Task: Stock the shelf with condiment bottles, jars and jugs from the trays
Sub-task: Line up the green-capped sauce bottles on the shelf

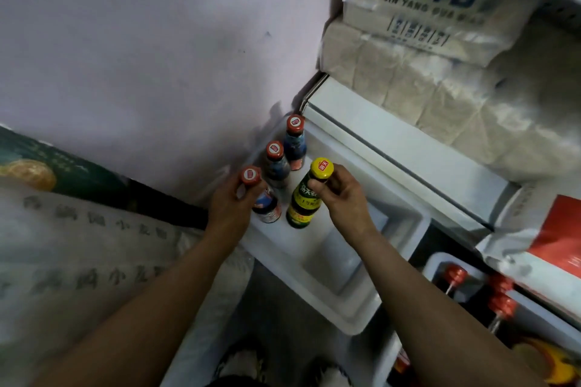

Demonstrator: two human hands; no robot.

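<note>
Our left hand [231, 198] grips a red-capped bottle [262, 195] by the neck; our right hand [338, 195] pinches the yellow-capped bottle [306, 198]; both stand on the white shelf [317, 254] beside two red-capped ones [284, 155]; we judge placement underway; next, release and fetch more.

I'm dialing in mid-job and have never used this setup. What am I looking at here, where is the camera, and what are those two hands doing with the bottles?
There is no machine here: a person works bare-handed, and the single picture comes from a wide-angle camera on their head, looking down. The left hand grips the neck of a red-capped bottle, and the right hand grips the neck of a yellow-capped bottle. Both bottles stand upright at the white shelf; whether they rest on it I cannot tell. Behind them, by the wall, stand two more red-capped bottles, one behind the other. On the shelf above lie wrapped noodle packs.
</note>
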